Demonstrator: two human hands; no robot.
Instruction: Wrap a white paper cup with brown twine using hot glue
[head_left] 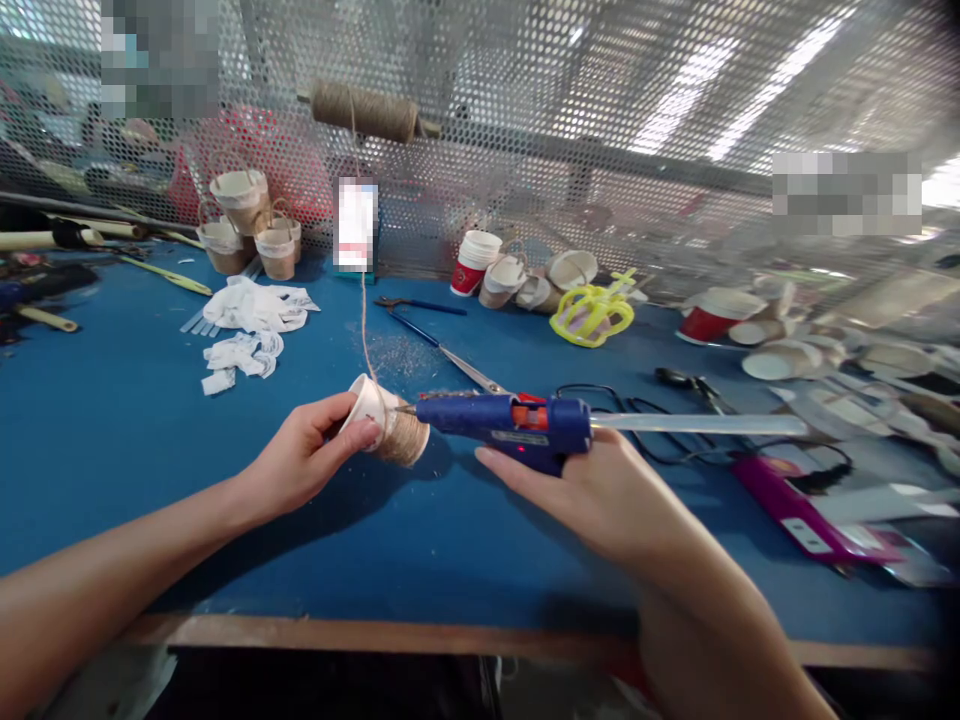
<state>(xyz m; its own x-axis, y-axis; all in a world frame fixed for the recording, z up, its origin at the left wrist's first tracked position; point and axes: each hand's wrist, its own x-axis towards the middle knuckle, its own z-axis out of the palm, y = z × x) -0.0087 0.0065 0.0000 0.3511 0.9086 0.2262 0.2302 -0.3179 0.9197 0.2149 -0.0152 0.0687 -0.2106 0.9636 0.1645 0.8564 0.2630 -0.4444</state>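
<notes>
Bare forearms (165, 535) are cut off by the edges of the view. Tilted over the blue tabletop (420, 560), a small white paper cup (366, 404), partly wrapped in brown twine, is pinched between the thumb and fingers of the left hand (300, 450). By the right hand (604, 490), closed around its mostly hidden handle, a blue plastic glue gun (480, 418) is gripped; its nozzle is held at the cup, but whether they touch cannot be told. Clutter (817, 350) at far right is blurred.

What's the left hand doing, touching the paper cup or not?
Touching. The head view shows the left hand gripping the cup, thumb on its white side.
</notes>
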